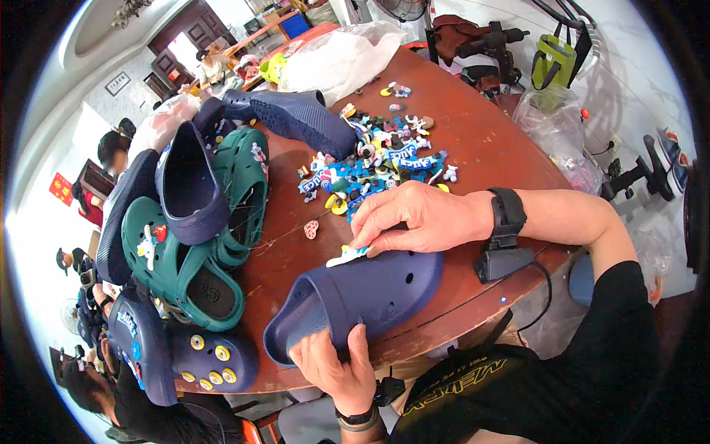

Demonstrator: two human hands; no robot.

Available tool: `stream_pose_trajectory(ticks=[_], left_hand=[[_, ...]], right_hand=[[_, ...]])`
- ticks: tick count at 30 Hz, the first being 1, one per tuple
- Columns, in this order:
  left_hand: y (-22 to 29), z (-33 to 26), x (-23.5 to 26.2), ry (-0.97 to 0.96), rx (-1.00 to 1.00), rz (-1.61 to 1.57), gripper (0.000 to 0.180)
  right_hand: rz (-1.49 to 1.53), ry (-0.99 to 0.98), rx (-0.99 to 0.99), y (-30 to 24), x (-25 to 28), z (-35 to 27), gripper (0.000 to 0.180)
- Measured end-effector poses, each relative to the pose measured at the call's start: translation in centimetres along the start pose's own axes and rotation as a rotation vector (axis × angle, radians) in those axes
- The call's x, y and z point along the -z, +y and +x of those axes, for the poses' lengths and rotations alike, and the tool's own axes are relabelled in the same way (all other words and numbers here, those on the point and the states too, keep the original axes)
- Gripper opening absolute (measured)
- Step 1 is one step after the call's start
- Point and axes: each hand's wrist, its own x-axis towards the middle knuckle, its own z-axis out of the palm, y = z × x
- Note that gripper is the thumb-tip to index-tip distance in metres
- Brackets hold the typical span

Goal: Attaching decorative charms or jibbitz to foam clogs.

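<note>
A dark blue clog (384, 288) lies at the table's near edge, its heel opening toward the left. My left hand (336, 362) grips it by the side of the opening, with the fingers inside the shoe and the thumb outside. Above the clog's upper, my right hand (418, 218) is closed in a pinch on a small shoe charm (346, 255), mostly white with blue and yellow bits. Whether the charm touches the clog, I cannot tell. A red and white heart-like charm (311, 229) lies alone beside it.
A heap of colourful charms (384, 159) covers the table (495, 155) beyond my right hand. Green clogs (203, 285) and dark blue clogs (188, 185) are piled at the left, some decorated. A white plastic bag (333, 63) lies at the far end. People (96, 377) sit nearby at left.
</note>
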Motion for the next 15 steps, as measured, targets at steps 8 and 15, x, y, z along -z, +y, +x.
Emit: stream_pose_trajectory(ticks=[8,15], left_hand=[[-0.3,-0.3,-0.1,0.003,-0.006,-0.007,0.029],[-0.1,-0.2,-0.4,0.053,0.101,0.033,0.027]], right_hand=[[-0.394,-0.018,0.184,-1.4,-0.5,-0.6,0.013],[-0.357,0.234,-0.144,1.3,6.8,-0.6,0.015]])
